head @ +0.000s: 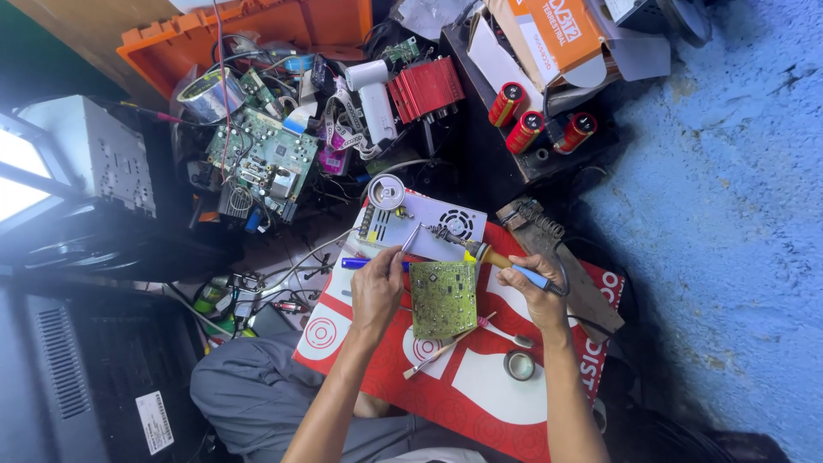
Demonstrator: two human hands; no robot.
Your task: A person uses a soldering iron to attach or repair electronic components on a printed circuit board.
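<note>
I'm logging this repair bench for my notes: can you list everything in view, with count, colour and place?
circuit board: 1, green, on the red mat
soldering iron: 1, blue handle, tip above the board's top edge
tweezers: 1, silver, above the board
tape roll: 1, grey, on the mat
capacitors: 3, red, top centre
crate: 1, orange, top left
left hand: 1, holding tweezers
right hand: 1, gripping soldering iron

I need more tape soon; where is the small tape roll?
Head view: the small tape roll lies on the red-and-white mat, just left of the right hand's forearm.
</note>
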